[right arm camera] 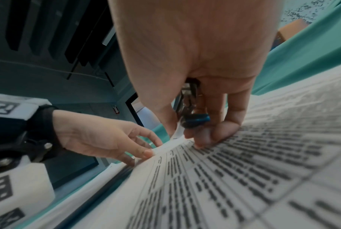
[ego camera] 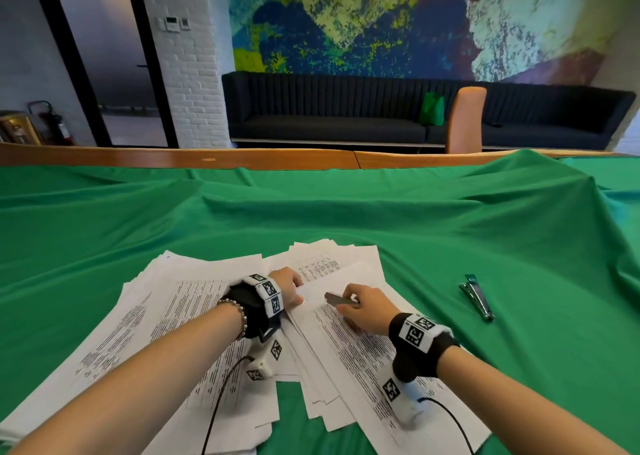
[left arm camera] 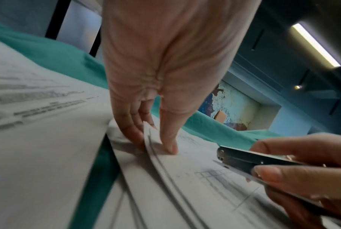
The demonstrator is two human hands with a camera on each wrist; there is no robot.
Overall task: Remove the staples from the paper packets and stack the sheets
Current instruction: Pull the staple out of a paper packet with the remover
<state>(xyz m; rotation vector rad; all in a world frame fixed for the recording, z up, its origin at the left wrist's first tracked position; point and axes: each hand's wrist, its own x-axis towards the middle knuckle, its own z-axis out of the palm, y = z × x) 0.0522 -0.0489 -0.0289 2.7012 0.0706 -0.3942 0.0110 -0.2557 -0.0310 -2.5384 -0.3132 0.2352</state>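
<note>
Right hand [ego camera: 363,307] clamped on slim metal staple remover [ego camera: 341,299], steel body w/ blue plastic end, tip on top packet [ego camera: 353,347] by its upper-left corner. Left hand [ego camera: 289,286] just left of remover: thumb + fingers pinch lifted top sheet edge at that corner. Packet is flat white paper w/ dense black printed rows & table lines, text too blurred to read. Loose sheet pile [ego camera: 138,326] fans out left of packet. 2nd metal tool [ego camera: 476,295], teal-tipped, well right of packet on wrinkled green cloth [ego camera: 346,212]. Wristbands carry b/w square marker tags
</note>
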